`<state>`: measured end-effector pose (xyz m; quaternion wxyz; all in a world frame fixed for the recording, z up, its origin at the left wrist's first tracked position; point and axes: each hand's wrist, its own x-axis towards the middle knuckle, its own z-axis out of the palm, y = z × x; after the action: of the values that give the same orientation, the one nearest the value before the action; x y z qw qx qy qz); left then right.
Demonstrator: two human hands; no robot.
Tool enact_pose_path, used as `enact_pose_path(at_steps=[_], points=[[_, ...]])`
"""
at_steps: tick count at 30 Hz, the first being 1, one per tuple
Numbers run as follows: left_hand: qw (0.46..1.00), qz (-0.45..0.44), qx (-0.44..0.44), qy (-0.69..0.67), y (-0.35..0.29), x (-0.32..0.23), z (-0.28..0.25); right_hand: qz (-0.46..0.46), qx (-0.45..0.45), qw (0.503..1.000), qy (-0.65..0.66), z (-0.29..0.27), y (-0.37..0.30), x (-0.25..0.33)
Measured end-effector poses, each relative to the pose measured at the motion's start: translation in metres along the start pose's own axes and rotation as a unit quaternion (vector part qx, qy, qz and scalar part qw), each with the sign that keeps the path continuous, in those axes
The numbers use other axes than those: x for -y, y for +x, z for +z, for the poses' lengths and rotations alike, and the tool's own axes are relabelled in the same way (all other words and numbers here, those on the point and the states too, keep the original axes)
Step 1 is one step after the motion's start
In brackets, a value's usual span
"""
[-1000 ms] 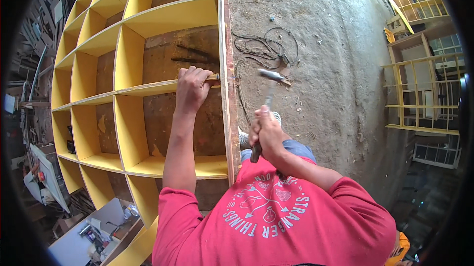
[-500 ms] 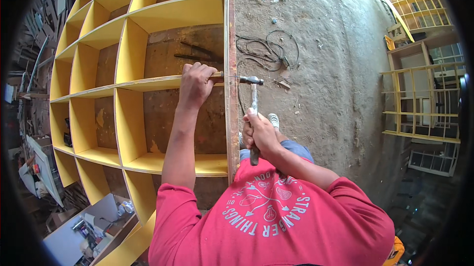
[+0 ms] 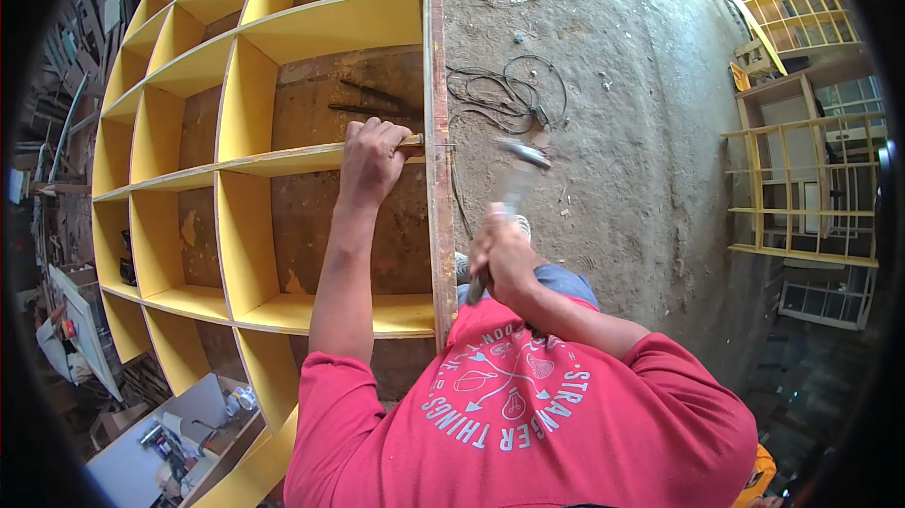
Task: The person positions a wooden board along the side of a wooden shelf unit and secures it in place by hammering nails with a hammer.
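My left hand (image 3: 372, 164) is closed around the end of a yellow shelf board (image 3: 287, 157), close to the long side panel (image 3: 439, 244) of a large yellow shelving frame. A thin nail (image 3: 448, 145) pokes out of the panel's outer face, level with that board. To the right of the panel, my right hand (image 3: 506, 252) grips a hammer (image 3: 524, 153) by its handle. The hammer head is smeared by motion and stands apart from the nail, over the ground.
Dark sticks (image 3: 377, 98) lie inside one compartment. A coiled cable (image 3: 518, 93) rests on the dirt floor (image 3: 641, 188). Yellow lattice frames (image 3: 801, 188) stand at the far right. A box with tools (image 3: 179, 442) sits at the lower left.
The hammer head has swung away from the nail to the right, with my right hand shifting slightly rightward. My left hand keeps its hold on the board.
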<state>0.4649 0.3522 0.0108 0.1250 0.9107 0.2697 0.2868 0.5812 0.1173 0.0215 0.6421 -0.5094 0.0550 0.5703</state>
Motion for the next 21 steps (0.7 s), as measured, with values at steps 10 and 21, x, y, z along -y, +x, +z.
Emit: enact_pose_path(at_steps=[10,21], points=[[1.000,-0.005,0.017,-0.003,0.002,-0.005,-0.004,0.064,0.089,0.991,-0.075,0.000,-0.006,0.003],[0.992,-0.048,0.115,0.035,0.032,-0.086,0.003,-0.064,0.057,0.992,-0.098,-0.046,-0.002,0.042]])
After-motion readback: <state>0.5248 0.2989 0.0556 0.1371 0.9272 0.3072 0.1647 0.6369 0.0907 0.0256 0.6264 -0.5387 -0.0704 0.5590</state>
